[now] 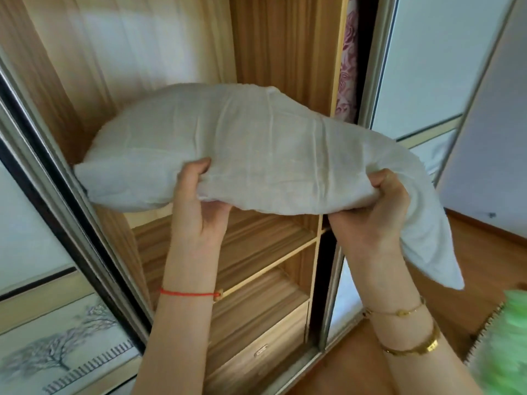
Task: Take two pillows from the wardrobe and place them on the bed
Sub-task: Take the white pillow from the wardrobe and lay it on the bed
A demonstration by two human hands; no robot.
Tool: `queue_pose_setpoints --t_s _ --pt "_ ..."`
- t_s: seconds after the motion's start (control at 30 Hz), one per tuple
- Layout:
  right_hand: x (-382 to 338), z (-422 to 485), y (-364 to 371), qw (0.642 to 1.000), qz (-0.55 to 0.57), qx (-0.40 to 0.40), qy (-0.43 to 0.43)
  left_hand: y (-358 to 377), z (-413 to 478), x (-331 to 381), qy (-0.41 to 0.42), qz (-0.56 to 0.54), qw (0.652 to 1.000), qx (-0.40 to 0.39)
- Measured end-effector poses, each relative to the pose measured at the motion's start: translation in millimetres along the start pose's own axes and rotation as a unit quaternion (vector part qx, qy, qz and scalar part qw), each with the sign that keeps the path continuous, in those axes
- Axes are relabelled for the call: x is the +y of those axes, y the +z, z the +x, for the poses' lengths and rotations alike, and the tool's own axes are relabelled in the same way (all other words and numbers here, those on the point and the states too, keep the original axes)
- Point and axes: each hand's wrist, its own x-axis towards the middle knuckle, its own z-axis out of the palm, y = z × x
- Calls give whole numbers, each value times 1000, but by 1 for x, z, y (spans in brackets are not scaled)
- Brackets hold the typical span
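Observation:
A white pillow point(242, 143) hangs in the air in front of the open wooden wardrobe point(273, 240). My left hand point(196, 206) grips its near edge left of the middle, thumb on top and fingers underneath. My right hand point(373, 212) clutches a bunched fold near its right end, and the pillow's right corner droops below that hand. The pillow's left end still reaches over the wardrobe's shelf. I see only one pillow.
Sliding mirrored doors stand at the left point(57, 223) and right point(413, 81) of the opening. Below are bare wooden shelves and a drawer point(256, 352). Patterned fabric point(349, 67) hangs inside at the right. Wooden floor point(470, 266) lies to the right, with something green point(507, 352) at the bottom right.

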Motion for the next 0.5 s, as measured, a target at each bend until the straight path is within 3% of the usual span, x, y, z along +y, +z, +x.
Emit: queue_pose_setpoints --t_s 0.17,0.5 --pt "-36 -46 -24 997 -4 -8 -70 1 -33 -34 -57 -36 995 -68" --pt "-84 -118 -91 975 5 141 -172 5 -83 -112 -164 -51 976 -134"
